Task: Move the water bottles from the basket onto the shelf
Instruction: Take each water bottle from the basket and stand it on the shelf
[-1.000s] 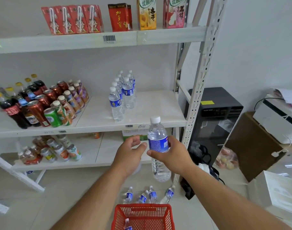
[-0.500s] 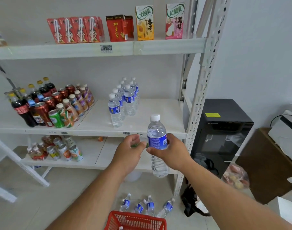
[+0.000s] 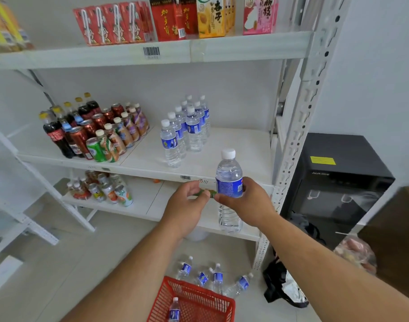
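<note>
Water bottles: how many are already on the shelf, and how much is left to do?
Done: a cluster of bottles stands on the middle shelf. In hand: the right hand grips one water bottle upright before the shelf edge. Left: one bottle shows in the red basket; four lie on the floor.

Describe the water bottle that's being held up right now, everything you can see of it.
The held water bottle is clear ribbed plastic with a white screw cap and a blue printed label around its upper body. It looks full and sealed. It stands upright in the air in front of the middle shelf, touching no shelf. The right hand grips it at the label; the left hand sits beside it, apparently not touching.
</note>
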Demonstrator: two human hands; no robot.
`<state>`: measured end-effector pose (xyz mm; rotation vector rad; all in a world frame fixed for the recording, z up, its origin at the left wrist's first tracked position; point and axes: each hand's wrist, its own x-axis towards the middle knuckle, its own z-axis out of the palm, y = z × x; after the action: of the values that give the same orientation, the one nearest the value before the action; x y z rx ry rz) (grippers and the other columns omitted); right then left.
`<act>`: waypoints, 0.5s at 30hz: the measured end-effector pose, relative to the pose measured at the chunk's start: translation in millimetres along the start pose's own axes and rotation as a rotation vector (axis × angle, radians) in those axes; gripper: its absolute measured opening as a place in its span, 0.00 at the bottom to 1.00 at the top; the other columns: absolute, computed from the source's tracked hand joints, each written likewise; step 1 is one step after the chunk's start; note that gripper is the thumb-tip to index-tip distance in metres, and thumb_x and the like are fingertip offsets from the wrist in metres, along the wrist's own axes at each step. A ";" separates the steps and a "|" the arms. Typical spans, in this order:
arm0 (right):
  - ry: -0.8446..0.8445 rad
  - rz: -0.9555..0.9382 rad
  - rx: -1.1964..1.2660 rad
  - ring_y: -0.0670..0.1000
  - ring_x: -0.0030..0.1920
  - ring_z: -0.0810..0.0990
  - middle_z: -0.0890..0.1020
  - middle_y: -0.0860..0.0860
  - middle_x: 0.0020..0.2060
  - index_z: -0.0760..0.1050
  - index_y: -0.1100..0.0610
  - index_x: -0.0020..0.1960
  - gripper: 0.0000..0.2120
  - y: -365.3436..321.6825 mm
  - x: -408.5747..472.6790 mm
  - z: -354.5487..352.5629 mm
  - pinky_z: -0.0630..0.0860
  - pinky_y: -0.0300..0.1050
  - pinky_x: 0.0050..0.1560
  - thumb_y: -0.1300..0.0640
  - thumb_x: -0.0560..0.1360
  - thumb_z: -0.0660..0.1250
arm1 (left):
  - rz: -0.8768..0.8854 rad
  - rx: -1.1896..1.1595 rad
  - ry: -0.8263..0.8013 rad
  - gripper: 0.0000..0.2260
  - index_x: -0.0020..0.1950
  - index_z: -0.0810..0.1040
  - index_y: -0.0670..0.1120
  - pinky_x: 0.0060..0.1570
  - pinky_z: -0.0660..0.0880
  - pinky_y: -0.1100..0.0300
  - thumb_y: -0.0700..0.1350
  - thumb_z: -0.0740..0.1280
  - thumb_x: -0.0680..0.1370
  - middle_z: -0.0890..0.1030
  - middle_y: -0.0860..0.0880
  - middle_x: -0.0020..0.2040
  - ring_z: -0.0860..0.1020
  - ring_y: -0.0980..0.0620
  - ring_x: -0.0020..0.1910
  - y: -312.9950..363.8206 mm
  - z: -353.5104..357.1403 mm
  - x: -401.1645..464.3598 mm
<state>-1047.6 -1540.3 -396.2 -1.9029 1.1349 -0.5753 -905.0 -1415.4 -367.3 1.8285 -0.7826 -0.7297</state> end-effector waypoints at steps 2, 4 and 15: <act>-0.009 0.004 -0.004 0.48 0.51 0.82 0.83 0.44 0.53 0.75 0.48 0.63 0.32 -5.2 7.6 8.0 0.79 0.45 0.49 0.33 0.67 0.78 | -0.003 0.001 -0.003 0.26 0.69 0.72 0.58 0.63 0.75 0.48 0.60 0.69 0.72 0.77 0.61 0.63 0.78 0.58 0.61 -3.2 -7.6 7.9; -0.011 0.007 -0.009 0.49 0.51 0.83 0.83 0.45 0.53 0.74 0.48 0.64 0.33 -12.0 15.1 17.2 0.78 0.43 0.47 0.33 0.67 0.78 | -0.006 -0.015 0.001 0.25 0.69 0.72 0.57 0.63 0.75 0.48 0.59 0.69 0.73 0.77 0.60 0.64 0.77 0.57 0.61 -5.8 -17.4 16.6; -0.014 -0.008 -0.067 0.50 0.51 0.83 0.84 0.46 0.53 0.74 0.49 0.65 0.32 -39.7 62.7 53.7 0.82 0.49 0.53 0.35 0.68 0.79 | -0.003 -0.072 0.034 0.23 0.70 0.71 0.56 0.64 0.75 0.49 0.55 0.70 0.76 0.76 0.57 0.66 0.77 0.57 0.60 -17.5 -49.6 66.8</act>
<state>-958.7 -1562.6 -394.5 -1.9667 1.1505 -0.5336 -822.6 -1435.1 -375.9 1.7727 -0.7232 -0.7183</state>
